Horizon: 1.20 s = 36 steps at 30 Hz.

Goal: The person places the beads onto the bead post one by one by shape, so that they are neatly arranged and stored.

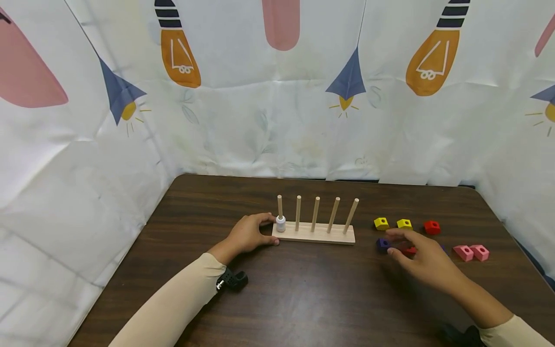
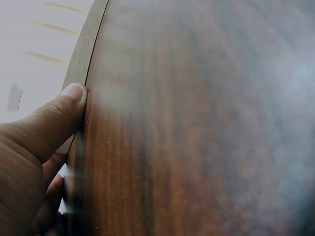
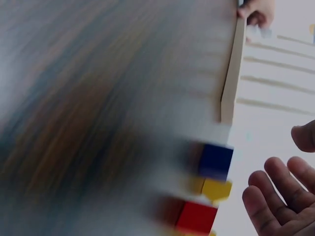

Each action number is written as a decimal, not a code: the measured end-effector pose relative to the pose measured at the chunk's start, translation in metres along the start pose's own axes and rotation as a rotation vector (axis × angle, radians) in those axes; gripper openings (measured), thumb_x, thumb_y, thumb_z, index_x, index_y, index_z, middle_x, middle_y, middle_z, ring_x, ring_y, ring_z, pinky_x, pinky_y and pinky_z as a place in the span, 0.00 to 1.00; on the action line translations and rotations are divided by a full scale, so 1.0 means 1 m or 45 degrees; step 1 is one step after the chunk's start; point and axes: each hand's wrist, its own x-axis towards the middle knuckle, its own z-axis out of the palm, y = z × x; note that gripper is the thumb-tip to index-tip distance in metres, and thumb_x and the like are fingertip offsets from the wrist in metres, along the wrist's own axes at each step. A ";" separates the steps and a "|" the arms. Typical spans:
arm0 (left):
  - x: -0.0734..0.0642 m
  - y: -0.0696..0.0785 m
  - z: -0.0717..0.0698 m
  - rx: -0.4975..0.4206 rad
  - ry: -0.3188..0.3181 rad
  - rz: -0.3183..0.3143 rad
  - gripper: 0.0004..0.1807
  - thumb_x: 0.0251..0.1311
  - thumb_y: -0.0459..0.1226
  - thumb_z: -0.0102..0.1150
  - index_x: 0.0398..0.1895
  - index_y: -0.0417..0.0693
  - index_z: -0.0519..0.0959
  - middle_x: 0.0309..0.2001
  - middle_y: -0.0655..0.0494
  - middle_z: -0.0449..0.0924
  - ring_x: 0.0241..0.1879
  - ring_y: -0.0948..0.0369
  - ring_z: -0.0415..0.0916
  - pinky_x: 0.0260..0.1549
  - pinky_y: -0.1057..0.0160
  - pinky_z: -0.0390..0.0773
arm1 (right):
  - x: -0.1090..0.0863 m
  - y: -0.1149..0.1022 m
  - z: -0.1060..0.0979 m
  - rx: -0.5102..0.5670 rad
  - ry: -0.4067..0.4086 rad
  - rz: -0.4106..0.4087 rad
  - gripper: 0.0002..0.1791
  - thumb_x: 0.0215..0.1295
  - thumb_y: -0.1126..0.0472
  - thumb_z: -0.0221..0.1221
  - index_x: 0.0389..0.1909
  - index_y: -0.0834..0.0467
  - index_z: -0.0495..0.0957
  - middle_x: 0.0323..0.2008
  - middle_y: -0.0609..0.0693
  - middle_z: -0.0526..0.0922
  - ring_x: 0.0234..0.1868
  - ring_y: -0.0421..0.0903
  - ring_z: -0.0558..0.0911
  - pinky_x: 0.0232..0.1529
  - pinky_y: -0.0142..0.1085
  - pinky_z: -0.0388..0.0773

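Observation:
My left hand [image 1: 246, 234] grips the left end of a wooden peg board [image 1: 315, 236], thumb along its front edge, fingers round the end. In the left wrist view the thumb [image 2: 66, 101] presses on the board's edge. White pieces [image 1: 281, 223] sit at the foot of the leftmost peg; the other pegs are bare. Above the loose blocks hovers my right hand [image 1: 422, 258], fingers apart and holding nothing. Nearest its fingertips are a dark blue block [image 1: 383, 245] and a red block [image 1: 409, 251], the red one partly covered by the hand.
Behind the right hand lie two yellow blocks [image 1: 381, 223] and another red block [image 1: 432, 227]. Two pink blocks [image 1: 464, 253] lie to its right, each with a hole. All rest on a dark wood-grain table [image 1: 303, 294]. A printed white curtain [image 1: 277, 120] hangs behind the table.

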 end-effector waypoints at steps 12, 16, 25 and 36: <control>0.000 0.000 0.001 -0.007 0.003 0.009 0.34 0.48 0.53 0.81 0.60 0.58 0.83 0.65 0.55 0.78 0.69 0.47 0.69 0.67 0.43 0.66 | -0.029 0.040 -0.025 -0.097 0.041 0.059 0.26 0.62 0.54 0.74 0.59 0.55 0.80 0.51 0.53 0.85 0.47 0.52 0.84 0.37 0.39 0.81; 0.000 0.000 0.002 -0.005 -0.002 0.002 0.34 0.48 0.53 0.81 0.61 0.57 0.82 0.66 0.55 0.77 0.69 0.47 0.68 0.68 0.43 0.65 | -0.039 0.057 -0.033 -0.094 0.035 0.052 0.25 0.59 0.55 0.76 0.57 0.56 0.81 0.50 0.51 0.86 0.45 0.36 0.81 0.41 0.23 0.76; 0.000 0.000 0.001 -0.001 0.000 0.012 0.35 0.49 0.52 0.81 0.62 0.56 0.82 0.65 0.55 0.78 0.69 0.48 0.69 0.70 0.41 0.60 | -0.058 0.080 -0.042 -0.143 -0.052 0.169 0.26 0.57 0.50 0.77 0.54 0.54 0.82 0.53 0.55 0.83 0.47 0.50 0.83 0.42 0.31 0.80; 0.000 -0.001 0.001 -0.007 0.000 0.002 0.35 0.48 0.52 0.81 0.61 0.57 0.82 0.64 0.55 0.79 0.69 0.48 0.68 0.69 0.42 0.63 | -0.065 0.091 -0.043 -0.192 -0.156 0.200 0.29 0.51 0.49 0.79 0.52 0.53 0.81 0.54 0.59 0.81 0.44 0.44 0.81 0.36 0.38 0.80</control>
